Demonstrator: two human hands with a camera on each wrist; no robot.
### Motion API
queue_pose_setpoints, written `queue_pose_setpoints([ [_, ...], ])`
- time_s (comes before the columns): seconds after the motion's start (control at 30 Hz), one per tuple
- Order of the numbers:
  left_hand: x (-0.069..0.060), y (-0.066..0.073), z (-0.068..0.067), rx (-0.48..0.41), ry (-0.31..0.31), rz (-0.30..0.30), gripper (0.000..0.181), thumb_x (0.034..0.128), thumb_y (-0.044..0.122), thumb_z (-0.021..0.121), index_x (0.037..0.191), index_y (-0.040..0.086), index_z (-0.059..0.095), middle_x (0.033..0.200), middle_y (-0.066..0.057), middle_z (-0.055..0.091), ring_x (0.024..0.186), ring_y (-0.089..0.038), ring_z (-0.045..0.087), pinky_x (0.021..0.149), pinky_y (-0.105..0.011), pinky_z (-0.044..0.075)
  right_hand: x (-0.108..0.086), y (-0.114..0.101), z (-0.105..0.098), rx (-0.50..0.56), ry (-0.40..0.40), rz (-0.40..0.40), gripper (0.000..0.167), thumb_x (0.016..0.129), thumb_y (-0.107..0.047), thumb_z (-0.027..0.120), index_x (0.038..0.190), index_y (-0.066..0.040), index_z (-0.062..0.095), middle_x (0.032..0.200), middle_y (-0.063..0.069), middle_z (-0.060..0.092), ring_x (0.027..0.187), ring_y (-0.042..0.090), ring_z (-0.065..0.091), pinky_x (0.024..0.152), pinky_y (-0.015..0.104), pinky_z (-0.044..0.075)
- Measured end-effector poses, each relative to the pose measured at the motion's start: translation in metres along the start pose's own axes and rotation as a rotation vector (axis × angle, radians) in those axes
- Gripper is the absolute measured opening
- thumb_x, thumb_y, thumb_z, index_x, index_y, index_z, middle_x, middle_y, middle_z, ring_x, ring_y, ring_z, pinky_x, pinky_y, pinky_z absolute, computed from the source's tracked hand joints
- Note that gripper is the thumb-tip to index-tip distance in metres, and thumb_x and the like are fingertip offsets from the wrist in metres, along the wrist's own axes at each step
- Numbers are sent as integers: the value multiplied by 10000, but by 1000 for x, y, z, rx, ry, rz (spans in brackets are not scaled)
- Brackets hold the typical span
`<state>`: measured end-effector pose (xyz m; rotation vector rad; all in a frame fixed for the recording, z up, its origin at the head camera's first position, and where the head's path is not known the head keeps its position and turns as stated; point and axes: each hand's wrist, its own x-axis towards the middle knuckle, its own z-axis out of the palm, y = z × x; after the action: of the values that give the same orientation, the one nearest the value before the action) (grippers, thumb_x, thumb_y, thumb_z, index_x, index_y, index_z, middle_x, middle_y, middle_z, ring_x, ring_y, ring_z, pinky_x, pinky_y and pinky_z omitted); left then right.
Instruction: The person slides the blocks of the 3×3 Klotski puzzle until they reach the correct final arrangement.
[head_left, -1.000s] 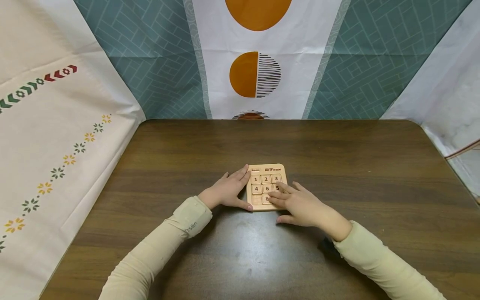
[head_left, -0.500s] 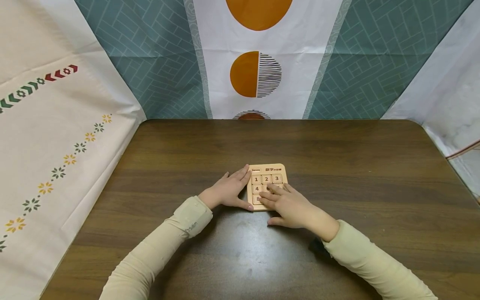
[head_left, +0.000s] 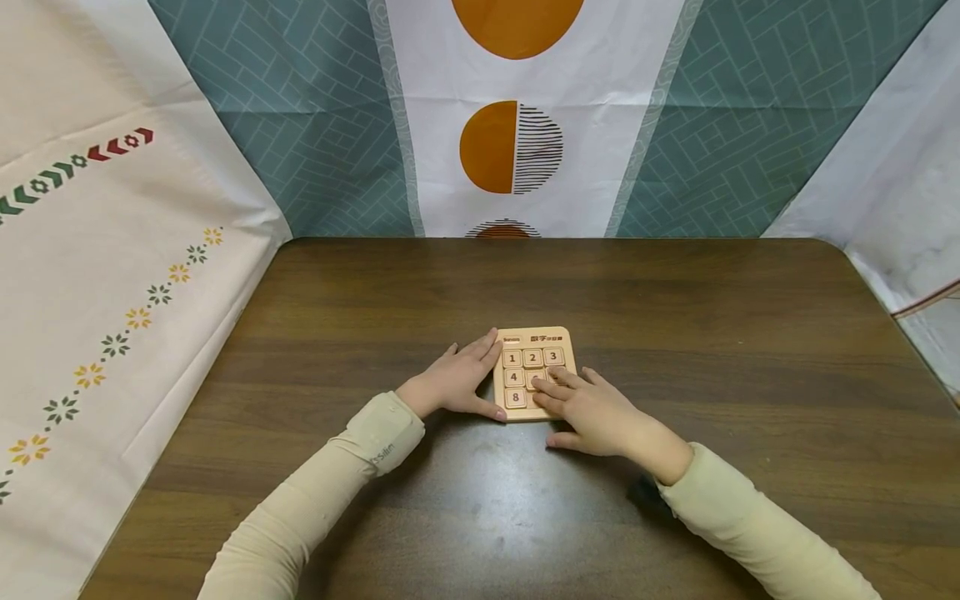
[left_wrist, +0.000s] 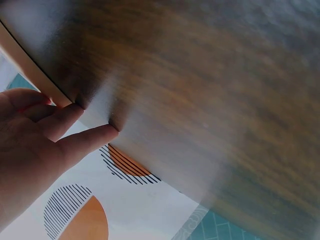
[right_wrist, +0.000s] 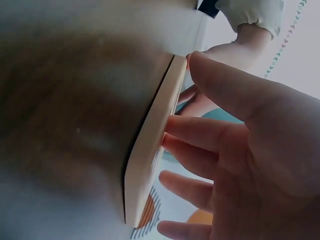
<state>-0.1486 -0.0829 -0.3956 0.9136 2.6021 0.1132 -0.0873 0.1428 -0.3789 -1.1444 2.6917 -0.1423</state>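
A pale wooden number slide puzzle point(head_left: 512, 414) lies flat on the brown table. Tiles 1, 2 and 3 fill its top row, tile 4 point(head_left: 513, 377) sits middle left, and tile 8 point(head_left: 515, 397) occupies the lower-left corner. My left hand point(head_left: 459, 379) steadies the left side, fingers extended along the edge and thumb at the near corner. From the right, my right hand point(head_left: 596, 412) reaches over with fingers spread, two fingertips on the tiles. Those fingers hide most of the tiles at middle right and lower right. In the right wrist view, two fingers point(right_wrist: 197, 132) touch the puzzle's face.
The dark wooden table point(head_left: 675, 317) extends around the puzzle on all sides. A patterned cloth point(head_left: 330, 150) hangs behind its far edge, and a cream embroidered cloth point(head_left: 90, 292) borders the left side.
Tile 8 has slid left from the bottom middle into the lower-left corner. My right hand moved left with it, then came back slightly right. The left hand stays in place.
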Motion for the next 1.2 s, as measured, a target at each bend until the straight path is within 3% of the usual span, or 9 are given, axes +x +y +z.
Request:
queue_pose_setpoints([
  [0.43, 0, -1, 1, -10, 0, -1, 1103, 712, 672, 593, 1454, 13, 112, 1515, -139, -10, 1373, -223, 113, 1031, -537, 196, -8, -3, -4, 29, 19, -68, 587, 840, -436, 603, 1309, -93, 513, 1346, 89, 468, 1301, 323, 307, 965, 601, 253],
  [0.6, 0, -1, 1, -11, -8, 1, 1105, 711, 678, 587, 1454, 14, 111, 1514, -137, -16, 1374, -227, 107, 1030, -540, 195, 7, 3, -5, 4, 59, -35, 646, 835, -442, 609, 1343, -70, 464, 1386, 86, 422, 1310, 341, 279, 969, 595, 251],
  [0.83, -1, 1, 0, -17, -19, 7, 1095, 719, 663, 595, 1453, 10, 110, 1513, -140, -16, 1374, -231, 100, 1027, -547, 196, 21, 4, -3, 24, -6, 1, 689, 837, -479, 587, 1383, -99, 409, 1435, 39, 355, 1337, 320, 223, 981, 605, 219],
  [1.2, -1, 1, -1, 3, -9, 1, 1097, 718, 672, 586, 1453, 10, 113, 1513, -142, -13, 1374, -227, 109, 1029, -537, 202, 9, 17, -4, 20, 2, 18, 674, 822, -469, 614, 1364, -107, 443, 1410, 38, 395, 1325, 323, 253, 973, 612, 225],
])
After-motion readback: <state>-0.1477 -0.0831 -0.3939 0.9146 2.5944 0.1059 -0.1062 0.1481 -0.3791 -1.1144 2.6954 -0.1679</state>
